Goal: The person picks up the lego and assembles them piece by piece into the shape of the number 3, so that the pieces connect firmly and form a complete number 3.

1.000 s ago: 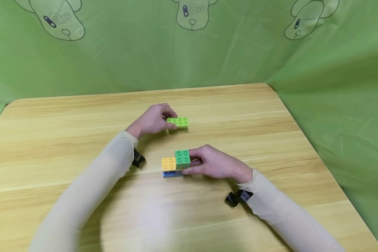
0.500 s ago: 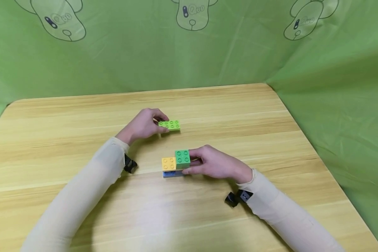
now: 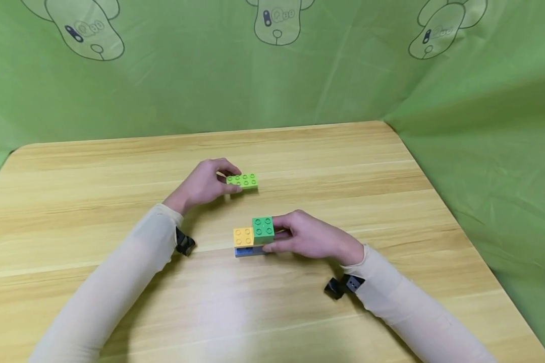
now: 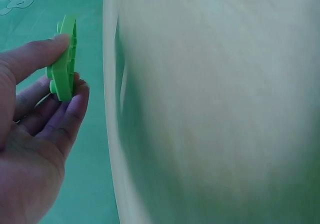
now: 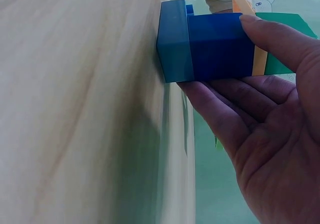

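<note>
Two hands are working: my left hand (image 3: 204, 182) is pinching the lime plate (image 3: 242, 180) above the tabletop (image 3: 390, 201), fingers clamped on its left end. My right hand (image 3: 311, 236) is gripping the block stack (image 3: 253, 236) nearer me. The plate is not yet joined to the stack.

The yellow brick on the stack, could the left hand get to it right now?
Probably yes: the yellow brick sits uncovered on the stack's left side, with bare table between. But the left hand holds a lime plate.
</note>
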A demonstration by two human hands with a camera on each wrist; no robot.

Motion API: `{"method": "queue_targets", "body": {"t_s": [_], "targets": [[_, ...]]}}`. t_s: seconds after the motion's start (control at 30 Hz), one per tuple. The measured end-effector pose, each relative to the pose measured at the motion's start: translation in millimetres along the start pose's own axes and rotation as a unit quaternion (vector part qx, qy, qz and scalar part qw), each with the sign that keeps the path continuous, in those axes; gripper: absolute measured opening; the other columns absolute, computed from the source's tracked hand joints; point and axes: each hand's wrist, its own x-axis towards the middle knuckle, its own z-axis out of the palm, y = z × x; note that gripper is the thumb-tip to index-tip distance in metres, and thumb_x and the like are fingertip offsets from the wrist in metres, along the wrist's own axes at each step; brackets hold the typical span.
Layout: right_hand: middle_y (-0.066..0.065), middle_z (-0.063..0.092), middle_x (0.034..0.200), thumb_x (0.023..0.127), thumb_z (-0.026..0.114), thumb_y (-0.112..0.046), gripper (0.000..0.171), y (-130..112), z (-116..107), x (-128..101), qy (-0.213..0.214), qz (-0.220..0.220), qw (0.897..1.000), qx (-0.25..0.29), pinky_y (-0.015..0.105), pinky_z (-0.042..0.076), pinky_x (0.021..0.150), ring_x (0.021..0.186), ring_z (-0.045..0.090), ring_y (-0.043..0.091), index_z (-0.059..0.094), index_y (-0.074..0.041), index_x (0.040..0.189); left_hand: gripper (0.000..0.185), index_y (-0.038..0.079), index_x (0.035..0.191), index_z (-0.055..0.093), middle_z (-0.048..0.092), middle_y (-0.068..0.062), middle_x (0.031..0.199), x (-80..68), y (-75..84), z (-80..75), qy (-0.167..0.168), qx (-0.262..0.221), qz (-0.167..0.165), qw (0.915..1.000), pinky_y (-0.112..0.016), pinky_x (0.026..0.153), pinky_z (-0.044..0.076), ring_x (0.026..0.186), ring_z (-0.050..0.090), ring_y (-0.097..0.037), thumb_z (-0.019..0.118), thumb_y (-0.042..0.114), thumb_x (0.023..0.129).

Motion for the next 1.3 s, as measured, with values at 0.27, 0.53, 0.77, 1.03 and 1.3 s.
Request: {"method": "queue_targets", "body": {"t_s": [0.27,0.53,0.77,1.03,1.3], "targets": [[-0.004,0.069,0.115,0.092,0.072,-0.023,0.038,-1,-1,1,-0.003,-0.006,1.0,-0.025,0.022,0.051,0.09,0.104,0.063,0.004,0.064,-0.006,0.126,0.037,0.004,0.12,0.066,0.06,-0.005,0.116,-8.9,-3.0,0.6,0.037,-0.039,0.004,0.9986,-0.034,0.092,0.051,0.105,0.06,-0.026,0.078,0.013,0.085],[-0.003,0.068,0.116,0.092,0.071,-0.024,0.039,-2,-1,0,-0.001,-0.017,0.999,-0.033,0.022,0.05,0.09,0.105,0.063,0.004,0.064,-0.006,0.126,0.038,0.004,0.119,0.068,0.062,-0.004,0.116,-19.6,-1.9,3.2,0.084,-0.09,-0.005,0.9924,-0.029,0.091,0.052,0.103,0.059,-0.021,0.08,0.011,0.084],[-0.005,0.068,0.116,0.092,0.072,-0.023,0.039,-1,0,-1,-0.001,-0.015,0.999,-0.031,0.022,0.05,0.09,0.105,0.062,0.002,0.064,-0.007,0.126,0.038,0.008,0.12,0.068,0.061,-0.002,0.121,-32.1,4.4,5.8,0.087,-0.127,-0.048,0.987,-0.029,0.088,0.053,0.105,0.063,-0.02,0.08,0.015,0.084],[-0.004,0.069,0.116,0.092,0.072,-0.023,0.039,-1,0,0,0.0,-0.017,0.999,-0.03,0.022,0.051,0.09,0.104,0.063,0.004,0.064,-0.006,0.126,0.04,0.007,0.121,0.067,0.062,-0.007,0.122,-41.5,5.2,9.4,0.106,-0.155,-0.066,0.98,-0.027,0.083,0.055,0.105,0.064,-0.021,0.08,0.013,0.084],[-0.003,0.069,0.115,0.091,0.073,-0.022,0.038,-2,0,0,0.001,-0.011,0.999,-0.034,0.022,0.051,0.088,0.103,0.063,0.003,0.064,-0.006,0.125,0.042,0.0,0.121,0.065,0.06,-0.013,0.122,-47.2,-1.3,9.5,0.147,-0.174,-0.041,0.9728,-0.021,0.086,0.052,0.111,0.06,-0.024,0.08,0.006,0.082]]}}
